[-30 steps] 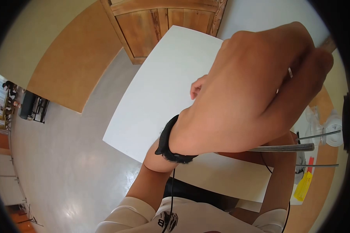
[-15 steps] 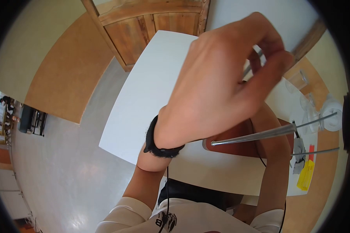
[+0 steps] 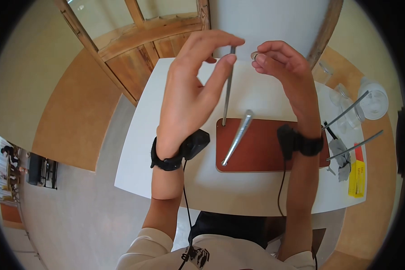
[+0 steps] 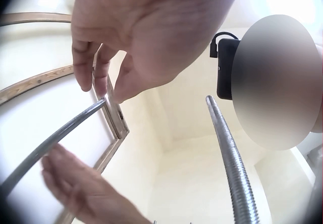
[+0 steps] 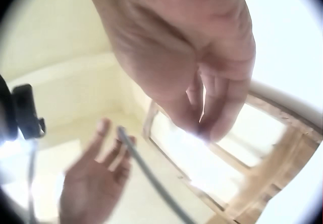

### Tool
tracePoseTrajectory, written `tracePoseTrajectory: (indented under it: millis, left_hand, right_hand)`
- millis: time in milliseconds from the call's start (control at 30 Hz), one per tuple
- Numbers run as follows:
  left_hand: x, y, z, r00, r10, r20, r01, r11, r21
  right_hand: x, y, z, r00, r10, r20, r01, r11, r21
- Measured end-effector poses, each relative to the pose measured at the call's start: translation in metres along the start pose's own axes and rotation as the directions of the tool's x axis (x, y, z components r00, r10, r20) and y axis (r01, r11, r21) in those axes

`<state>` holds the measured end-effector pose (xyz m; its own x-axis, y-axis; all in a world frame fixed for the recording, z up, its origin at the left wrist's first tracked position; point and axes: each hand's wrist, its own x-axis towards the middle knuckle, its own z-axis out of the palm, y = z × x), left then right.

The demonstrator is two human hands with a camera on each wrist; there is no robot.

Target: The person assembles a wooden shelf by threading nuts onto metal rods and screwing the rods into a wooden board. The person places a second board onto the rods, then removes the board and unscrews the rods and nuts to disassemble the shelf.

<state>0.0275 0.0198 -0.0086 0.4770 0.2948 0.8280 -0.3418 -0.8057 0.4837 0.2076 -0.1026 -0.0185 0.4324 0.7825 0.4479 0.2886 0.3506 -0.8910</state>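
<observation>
My left hand (image 3: 186,92) is raised at the top of a thin metal rod (image 3: 228,92) at the board's back left corner. Its thumb and forefinger stand apart on either side of the rod's tip; the left wrist view has the fingertips right by that end. To the right, my right hand (image 3: 289,65) pinches a small round metal ring (image 3: 255,55) between thumb and fingertips. A second, shiny threaded rod (image 3: 238,135) stands at the front left corner of the reddish-brown board (image 3: 261,150), which lies on the white table (image 3: 141,148).
Two more rods (image 3: 346,110) rise at the board's right end. Beyond them on the right are clear plastic containers (image 3: 374,99), a grey cloth (image 3: 341,155) and a yellow basket (image 3: 357,177). A cable (image 3: 281,191) hangs from each wrist camera. A wooden door (image 3: 139,40) stands behind the table.
My left hand has moved left and away from the head camera, its thumb and forefinger spreading at the rod's tip. My right hand, hidden before, now shows with the ring. The head view has shifted.
</observation>
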Motion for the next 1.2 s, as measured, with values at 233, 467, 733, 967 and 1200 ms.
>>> tracePoseTrajectory:
  millis: [233,467,733,967,1200]
  left_hand:
    - [0.001,0.007,0.001,0.990,0.118,0.083,-0.128,0.984,0.127]
    - [0.000,0.016,0.019,1.000,0.000,0.026,-0.005,0.984,0.177]
    - [-0.001,0.007,0.031,0.975,0.214,-0.052,-0.198,0.956,0.218]
    - [0.003,-0.022,0.033,0.890,-0.061,-0.451,0.080,0.997,0.022]
    - [-0.003,-0.044,0.013,0.865,-0.317,-0.388,0.283,0.948,-0.143]
  right_hand:
    - [-0.028,-0.003,0.031,0.979,-0.125,-0.160,0.162,0.957,0.240]
    - [-0.028,-0.003,0.031,0.971,-0.160,-0.177,0.211,0.923,0.323]
    - [-0.030,-0.009,0.024,0.995,-0.079,-0.058,0.097,0.842,0.531]
    - [-0.027,0.029,0.045,0.948,-0.261,-0.184,0.271,0.962,0.027]
    - [-0.035,0.044,0.065,0.958,-0.279,-0.069,0.261,0.944,-0.201]
